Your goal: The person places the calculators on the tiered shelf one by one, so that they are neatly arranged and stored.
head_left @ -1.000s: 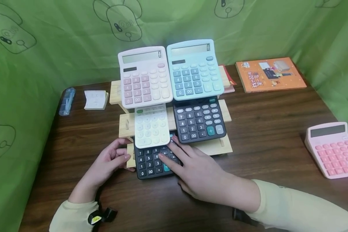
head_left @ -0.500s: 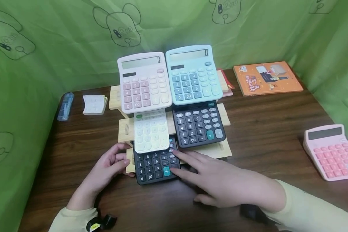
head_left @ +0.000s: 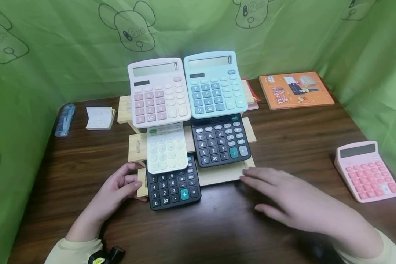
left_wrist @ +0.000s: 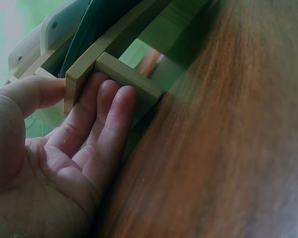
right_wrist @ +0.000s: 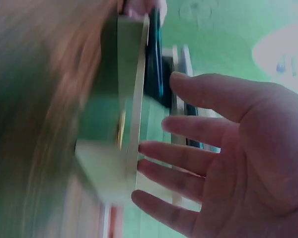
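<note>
A three-tier wooden stand [head_left: 222, 173] holds several calculators. On its top tier lean a pale pink calculator [head_left: 160, 91] and a light blue calculator [head_left: 215, 84]. Below them are a white calculator [head_left: 166, 146] and a black calculator [head_left: 222, 143]. Another black calculator [head_left: 173, 189] rests at the left of the bottom tier, its upper part hidden by the white one. My left hand [head_left: 115, 189] grips that tier's left end, thumb in front and fingers [left_wrist: 116, 111] underneath. My right hand [head_left: 283, 196] holds nothing, its spread fingers [right_wrist: 176, 153] right by the tier's right end.
A pink calculator [head_left: 366, 172] lies on the wooden table [head_left: 217, 234] at the right. Behind it is an orange book [head_left: 295, 91]. A small notepad [head_left: 100, 118] and a translucent blue object [head_left: 65, 120] are at the far left. Green curtain [head_left: 191, 29] surrounds the table.
My right hand has left the bottom black calculator and moved right to the stand's right end. My left hand keeps its grip on the stand. The whole head view has shifted slightly.
</note>
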Demonstrator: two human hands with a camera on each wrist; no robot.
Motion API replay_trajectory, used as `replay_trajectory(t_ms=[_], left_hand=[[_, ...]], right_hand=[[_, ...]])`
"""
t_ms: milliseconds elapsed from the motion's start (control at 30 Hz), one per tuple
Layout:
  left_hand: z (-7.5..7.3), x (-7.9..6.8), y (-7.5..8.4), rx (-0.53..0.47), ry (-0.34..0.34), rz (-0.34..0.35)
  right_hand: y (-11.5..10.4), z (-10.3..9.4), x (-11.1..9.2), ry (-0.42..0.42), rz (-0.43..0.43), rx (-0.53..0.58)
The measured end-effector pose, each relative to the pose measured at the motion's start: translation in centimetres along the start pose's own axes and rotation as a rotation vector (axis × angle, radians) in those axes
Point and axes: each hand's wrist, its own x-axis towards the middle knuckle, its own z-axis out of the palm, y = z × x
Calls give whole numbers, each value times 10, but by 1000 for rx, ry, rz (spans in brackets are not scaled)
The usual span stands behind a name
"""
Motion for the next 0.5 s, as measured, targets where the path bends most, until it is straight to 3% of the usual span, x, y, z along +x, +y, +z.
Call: replay_trajectory(t_ms=[333, 500], left_hand=[[3, 1, 5, 30, 8, -23], [6, 1, 5, 53, 53, -56]], right_hand=[[62, -7, -42, 205, 276, 17], [100, -10, -64, 232, 415, 1]])
